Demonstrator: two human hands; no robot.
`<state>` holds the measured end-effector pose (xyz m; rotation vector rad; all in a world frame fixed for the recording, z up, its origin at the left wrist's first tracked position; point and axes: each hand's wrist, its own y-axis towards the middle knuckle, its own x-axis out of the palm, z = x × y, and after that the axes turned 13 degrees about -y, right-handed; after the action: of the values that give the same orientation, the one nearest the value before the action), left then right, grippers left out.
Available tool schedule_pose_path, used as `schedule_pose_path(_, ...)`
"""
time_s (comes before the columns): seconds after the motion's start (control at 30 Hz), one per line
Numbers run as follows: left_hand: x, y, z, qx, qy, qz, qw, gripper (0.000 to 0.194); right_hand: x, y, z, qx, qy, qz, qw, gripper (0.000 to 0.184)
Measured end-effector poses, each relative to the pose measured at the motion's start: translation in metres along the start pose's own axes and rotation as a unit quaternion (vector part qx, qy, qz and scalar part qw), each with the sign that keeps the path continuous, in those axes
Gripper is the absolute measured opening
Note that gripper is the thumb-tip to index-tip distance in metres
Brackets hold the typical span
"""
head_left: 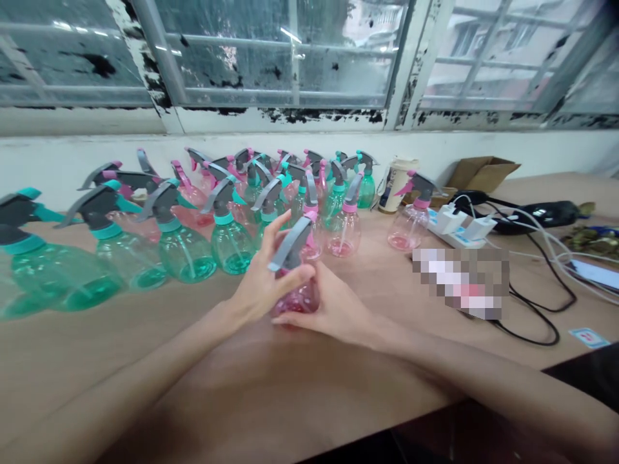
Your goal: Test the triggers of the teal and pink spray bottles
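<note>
A pink spray bottle (pixel 296 299) with a grey and pink trigger head is between my two hands, over the near part of the table. My right hand (pixel 341 306) wraps the lower body from the right, its thumb low across the front. My left hand (pixel 258 283) grips the upper part from the left, thumb across the front and a finger reaching up beside the head. Some fingers are hidden behind the bottle. Just beyond stand a pink spray bottle (pixel 343 238) and a green spray bottle (pixel 235 248).
Several green and pink spray bottles (pixel 186 254) stand in rows on the table (pixel 227 380) to the left and back. At the right are a lone pink bottle (pixel 406 225), a paper cup (pixel 394 187), a power strip (pixel 457 232), cables and a blurred-out patch. A windowed wall borders the back.
</note>
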<state>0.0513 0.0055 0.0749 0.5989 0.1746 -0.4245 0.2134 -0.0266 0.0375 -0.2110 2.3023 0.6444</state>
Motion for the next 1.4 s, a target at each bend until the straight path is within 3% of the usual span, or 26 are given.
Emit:
schedule_pose_path(0.1, -0.005, -0.02, -0.011, 0.042, 0.069, -0.086, 0.993, 0.089, -0.028, -0.019, 0.018, 0.029, -0.079, 0.025, 0.996, 0.067)
schedule_pose_path(0.17, -0.009, -0.036, -0.018, 0.009, 0.13, -0.123, 0.984, 0.084, -0.052, -0.031, 0.037, 0.066, -0.149, 0.046, 0.986, 0.06)
schedule_pose_path(0.27, -0.016, -0.054, -0.027, -0.028, 0.224, -0.154, 0.962, 0.068, -0.088, -0.044, 0.071, 0.101, -0.212, 0.056, 0.971, 0.059)
schedule_pose_path(0.43, -0.026, -0.058, -0.038, -0.033, 0.345, -0.184, 0.92, 0.065, -0.128, -0.037, 0.111, 0.151, -0.211, 0.018, 0.966, 0.071)
schedule_pose_path(0.53, -0.028, -0.057, -0.041, -0.043, 0.361, -0.169, 0.916, 0.062, -0.136, -0.022, 0.125, 0.157, -0.231, 0.033, 0.96, 0.079)
schedule_pose_path(0.73, -0.029, -0.058, -0.042, -0.042, 0.351, -0.145, 0.924, 0.053, -0.142, 0.01, 0.146, 0.104, -0.312, 0.038, 0.944, 0.066)
schedule_pose_path(1.03, -0.026, -0.06, -0.039, -0.061, 0.328, -0.096, 0.938, 0.047, -0.142, 0.036, 0.151, 0.12, -0.352, 0.045, 0.927, 0.061)
schedule_pose_path(1.27, -0.032, -0.06, -0.043, -0.063, 0.332, -0.122, 0.933, 0.048, -0.144, 0.03, 0.144, 0.128, -0.342, 0.053, 0.929, 0.075)
schedule_pose_path(1.4, -0.032, -0.061, -0.045, -0.063, 0.323, -0.101, 0.939, 0.046, -0.17, 0.009, 0.142, 0.197, -0.322, 0.114, 0.919, 0.049)
